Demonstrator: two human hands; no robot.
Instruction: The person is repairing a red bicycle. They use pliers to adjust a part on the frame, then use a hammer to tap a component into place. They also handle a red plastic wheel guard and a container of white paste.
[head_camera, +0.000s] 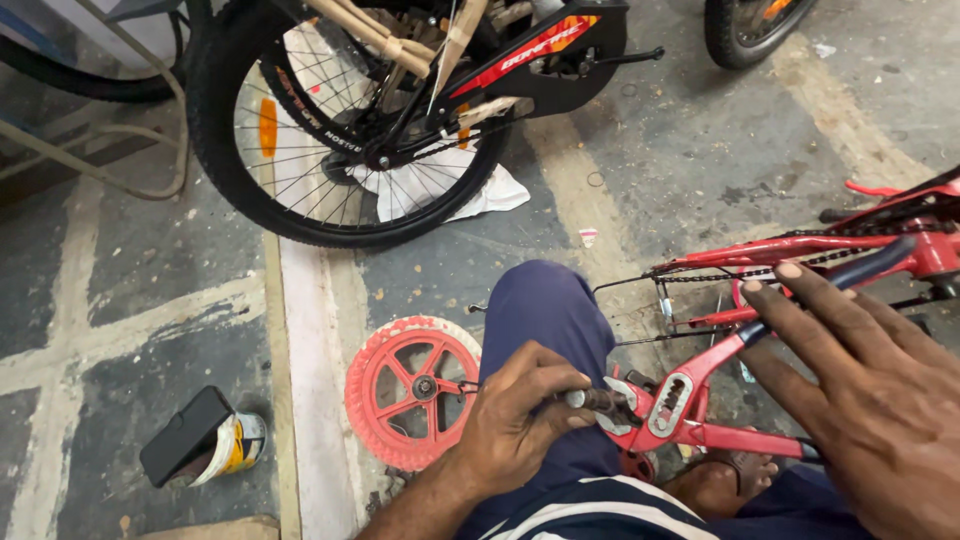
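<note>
The left hand (520, 415) is closed around a dark ribbed axle end (600, 400) at the jaws of red bolt cutters (690, 400), whose handle the right hand (860, 400) presses with fingers spread. Just left lies a small red plastic wheel (410, 390) (spoked, knobbly). Beyond, a black spoked bicycle wheel (340, 130) stands on cracked concrete.

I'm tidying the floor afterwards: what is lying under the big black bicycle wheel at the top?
A crumpled white cloth lies on the concrete floor behind and under the black wheel. Spokes and tyre cover part of it, so its full extent is hidden.
</note>
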